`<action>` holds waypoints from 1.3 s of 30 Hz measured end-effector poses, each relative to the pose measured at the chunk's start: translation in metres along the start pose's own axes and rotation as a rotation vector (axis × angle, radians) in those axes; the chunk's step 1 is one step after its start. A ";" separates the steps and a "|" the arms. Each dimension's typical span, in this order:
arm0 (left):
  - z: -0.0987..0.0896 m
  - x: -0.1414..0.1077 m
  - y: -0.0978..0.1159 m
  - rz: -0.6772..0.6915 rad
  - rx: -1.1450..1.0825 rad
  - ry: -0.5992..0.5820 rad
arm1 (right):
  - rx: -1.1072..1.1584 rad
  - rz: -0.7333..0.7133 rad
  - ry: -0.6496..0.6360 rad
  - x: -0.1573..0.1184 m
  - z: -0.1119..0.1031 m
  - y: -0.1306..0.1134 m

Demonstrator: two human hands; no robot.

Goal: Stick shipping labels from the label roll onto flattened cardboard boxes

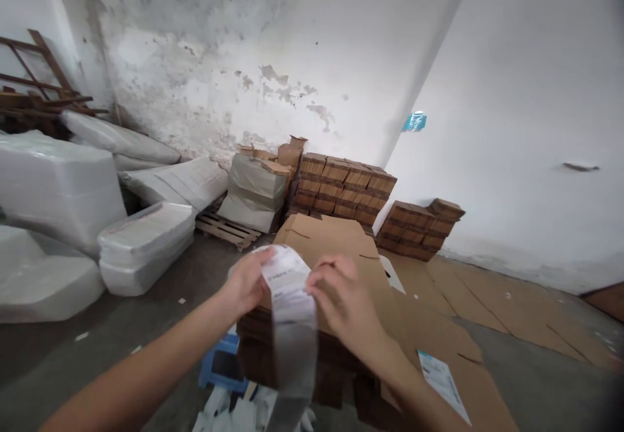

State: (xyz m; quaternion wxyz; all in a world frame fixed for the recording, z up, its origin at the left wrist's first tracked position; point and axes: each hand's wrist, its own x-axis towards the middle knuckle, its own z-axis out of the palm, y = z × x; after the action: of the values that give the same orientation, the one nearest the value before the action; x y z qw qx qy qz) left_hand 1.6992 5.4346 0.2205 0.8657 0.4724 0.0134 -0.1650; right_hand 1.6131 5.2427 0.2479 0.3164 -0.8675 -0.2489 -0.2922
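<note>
A roll of printed white labels [287,273] is held up over a stack of flat brown cardboard [336,237]. My left hand [248,281] is closed around the roll's left side. On the right, my right hand [341,292] pinches the edge of the label strip between thumb and fingers. A long strip [295,360] hangs down from the roll, blurred toward its lower end. Another printed label [442,380] lies on the cardboard at the lower right.
A blue stool [221,364] stands below my left forearm, near crumpled white material [236,412]. Bundled cardboard [341,188] is stacked by the wall. Wrapped white bundles [146,243] and a wooden pallet [227,227] are at left; flat cardboard [472,292] covers floor at right.
</note>
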 end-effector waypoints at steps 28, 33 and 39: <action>0.001 0.020 -0.012 0.115 0.478 -0.331 | 0.239 1.301 0.273 -0.173 -0.148 0.189; 0.004 0.016 -0.018 0.099 0.726 -0.355 | 0.318 1.045 0.202 -0.114 -0.095 0.168; -0.015 0.006 -0.008 -0.101 0.515 -0.168 | 0.046 0.844 0.302 -0.073 -0.076 0.152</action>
State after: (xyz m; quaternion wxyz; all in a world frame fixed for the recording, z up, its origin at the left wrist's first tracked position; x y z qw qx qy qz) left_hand 1.7049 5.4415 0.2050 0.7060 0.6602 -0.0770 -0.2445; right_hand 1.6289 5.0692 0.1858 0.4601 -0.8334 0.1691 -0.2553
